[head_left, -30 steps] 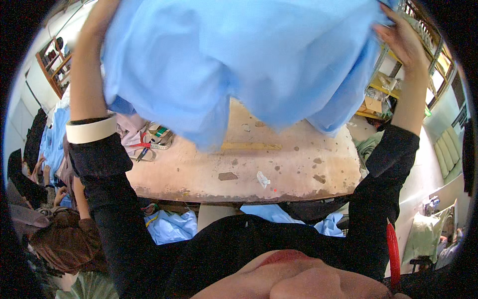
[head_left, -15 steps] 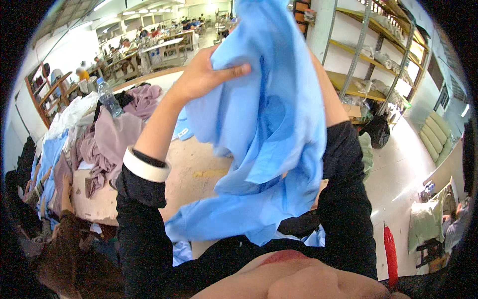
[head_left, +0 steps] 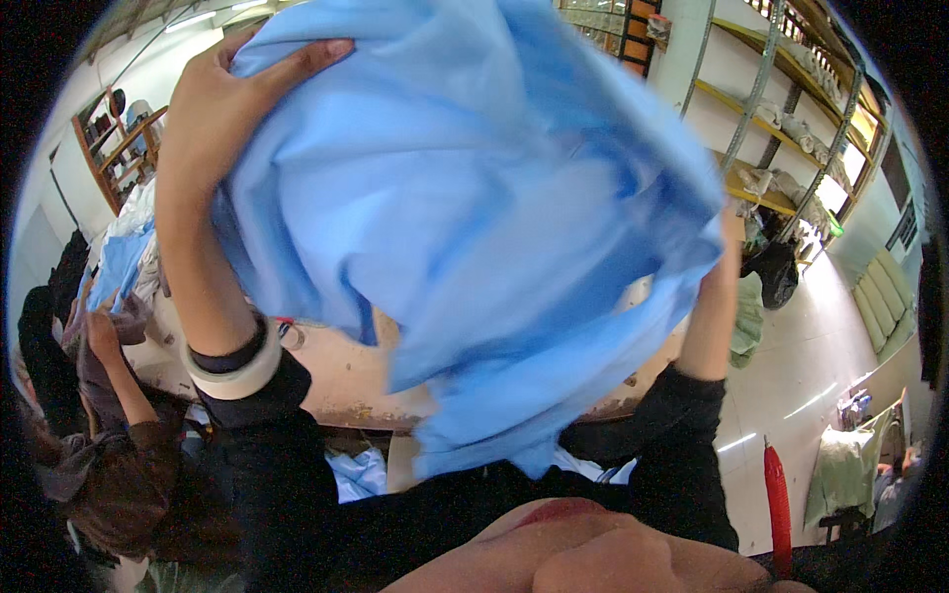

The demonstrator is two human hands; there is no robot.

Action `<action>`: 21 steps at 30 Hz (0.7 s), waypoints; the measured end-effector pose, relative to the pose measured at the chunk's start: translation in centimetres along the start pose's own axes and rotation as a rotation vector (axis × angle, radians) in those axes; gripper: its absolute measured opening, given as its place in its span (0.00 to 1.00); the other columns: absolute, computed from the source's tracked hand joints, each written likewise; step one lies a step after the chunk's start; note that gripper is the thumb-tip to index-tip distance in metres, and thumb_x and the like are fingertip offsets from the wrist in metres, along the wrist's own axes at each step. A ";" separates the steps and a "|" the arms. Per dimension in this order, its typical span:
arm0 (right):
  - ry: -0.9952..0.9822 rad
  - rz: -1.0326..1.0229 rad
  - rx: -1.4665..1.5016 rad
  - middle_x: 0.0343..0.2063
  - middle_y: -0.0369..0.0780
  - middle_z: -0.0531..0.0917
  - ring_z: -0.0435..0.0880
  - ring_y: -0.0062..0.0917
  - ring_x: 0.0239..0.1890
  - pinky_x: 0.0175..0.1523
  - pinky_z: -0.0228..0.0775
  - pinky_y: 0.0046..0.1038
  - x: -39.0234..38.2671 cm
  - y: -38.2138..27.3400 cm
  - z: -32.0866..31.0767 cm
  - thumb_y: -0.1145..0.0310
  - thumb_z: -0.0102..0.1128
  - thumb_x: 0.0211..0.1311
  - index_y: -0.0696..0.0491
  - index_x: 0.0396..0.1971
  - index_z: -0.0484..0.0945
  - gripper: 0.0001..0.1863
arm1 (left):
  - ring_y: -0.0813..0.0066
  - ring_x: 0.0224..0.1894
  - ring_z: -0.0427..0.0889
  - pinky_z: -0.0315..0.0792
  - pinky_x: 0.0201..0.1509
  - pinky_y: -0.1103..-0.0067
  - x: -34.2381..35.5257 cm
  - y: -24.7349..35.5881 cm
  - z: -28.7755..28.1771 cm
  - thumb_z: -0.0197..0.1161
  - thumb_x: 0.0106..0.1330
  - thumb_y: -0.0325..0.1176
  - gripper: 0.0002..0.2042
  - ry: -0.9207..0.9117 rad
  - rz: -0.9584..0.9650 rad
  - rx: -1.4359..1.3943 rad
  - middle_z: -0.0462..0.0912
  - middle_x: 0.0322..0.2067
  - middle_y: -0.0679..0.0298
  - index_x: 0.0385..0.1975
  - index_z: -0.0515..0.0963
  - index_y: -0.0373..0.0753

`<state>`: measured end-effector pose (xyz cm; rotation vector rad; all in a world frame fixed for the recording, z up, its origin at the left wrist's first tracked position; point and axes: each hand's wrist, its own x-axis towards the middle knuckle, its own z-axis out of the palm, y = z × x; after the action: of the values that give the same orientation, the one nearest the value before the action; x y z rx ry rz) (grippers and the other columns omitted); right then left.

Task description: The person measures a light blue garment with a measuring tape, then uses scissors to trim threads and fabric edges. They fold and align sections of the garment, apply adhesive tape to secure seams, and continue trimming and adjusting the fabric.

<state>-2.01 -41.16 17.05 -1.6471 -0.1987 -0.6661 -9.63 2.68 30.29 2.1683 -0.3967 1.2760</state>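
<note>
Fingers (head_left: 225, 49) of the left hand (head_left: 206, 109) close on the blue cloth (head_left: 395, 178) at the upper left of the head view, the thumb (head_left: 311, 61) lying across its front and pointing right. The left forearm (head_left: 203, 267) rises steeply from a white band (head_left: 237, 371). The cloth hangs over the centre, its top cut off by the frame, and hides much of the bench (head_left: 346, 371). At right, the right forearm (head_left: 707, 321) stands upright, blurred; cloth covers the right hand, so its grip cannot be told. The cloth's right side is smeared too.
</note>
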 end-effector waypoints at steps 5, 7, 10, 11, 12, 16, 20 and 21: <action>0.067 -0.654 -0.438 0.37 0.43 0.85 0.84 0.28 0.40 0.49 0.73 0.28 14.1 2.6 2.3 0.61 0.57 0.63 0.54 0.46 0.82 0.16 | 0.54 0.56 0.74 0.67 0.58 0.68 5.0 -12.6 6.5 0.65 0.60 0.46 0.26 0.097 0.515 0.700 0.77 0.53 0.50 0.53 0.74 0.35; -0.265 -0.364 -0.539 0.48 0.40 0.83 0.80 0.27 0.50 0.54 0.70 0.27 16.2 3.3 4.5 0.58 0.57 0.64 0.46 0.56 0.77 0.21 | 0.70 0.39 0.83 0.75 0.37 0.75 4.4 -15.1 11.9 0.61 0.65 0.37 0.13 0.287 0.530 0.776 0.85 0.39 0.60 0.42 0.79 0.35; -0.088 -0.342 -0.573 0.52 0.43 0.80 0.78 0.31 0.54 0.56 0.69 0.29 10.6 5.2 4.7 0.60 0.57 0.65 0.45 0.59 0.74 0.22 | 0.48 0.62 0.69 0.63 0.65 0.62 -3.3 -12.9 14.5 0.62 0.62 0.49 0.30 -0.022 0.033 0.690 0.70 0.60 0.50 0.61 0.67 0.39; -0.150 -0.369 -0.539 0.54 0.44 0.79 0.76 0.33 0.57 0.59 0.67 0.31 6.6 6.2 4.0 0.62 0.55 0.67 0.45 0.61 0.72 0.22 | 0.47 0.62 0.69 0.60 0.63 0.54 -7.7 -11.0 14.4 0.61 0.63 0.52 0.31 -0.172 -0.017 0.534 0.68 0.60 0.51 0.62 0.65 0.43; -0.194 -0.377 -0.665 0.55 0.45 0.78 0.75 0.36 0.59 0.62 0.65 0.33 1.7 7.6 3.1 0.59 0.53 0.68 0.46 0.60 0.72 0.22 | 0.46 0.62 0.69 0.58 0.60 0.45 -12.1 -8.8 14.2 0.59 0.63 0.56 0.32 -0.240 0.018 0.357 0.66 0.61 0.52 0.64 0.63 0.47; -0.394 -0.077 -0.826 0.61 0.46 0.73 0.69 0.41 0.64 0.70 0.55 0.38 -15.0 13.3 1.2 0.53 0.50 0.69 0.46 0.61 0.72 0.24 | 0.48 0.67 0.63 0.53 0.65 0.45 -27.2 -2.2 14.0 0.60 0.65 0.49 0.24 -0.702 -0.213 0.128 0.66 0.62 0.57 0.59 0.69 0.50; -0.349 0.092 -1.223 0.63 0.47 0.71 0.65 0.41 0.67 0.72 0.47 0.44 -15.1 14.1 -2.6 0.50 0.52 0.67 0.47 0.60 0.72 0.26 | 0.52 0.70 0.59 0.49 0.67 0.46 -29.6 -4.1 13.5 0.61 0.64 0.46 0.21 -0.850 -0.307 0.223 0.68 0.62 0.60 0.56 0.71 0.49; -0.266 0.113 -1.106 0.62 0.47 0.71 0.65 0.41 0.67 0.71 0.48 0.45 -13.6 13.3 -3.9 0.50 0.54 0.66 0.47 0.60 0.73 0.26 | 0.53 0.70 0.59 0.48 0.67 0.47 -29.0 -5.0 12.6 0.61 0.64 0.45 0.20 -0.907 -0.411 0.258 0.69 0.61 0.62 0.55 0.72 0.48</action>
<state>-7.84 -44.27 -1.19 -2.7867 0.1114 -0.4748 -12.72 -2.33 -1.19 2.7679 -0.1067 0.0703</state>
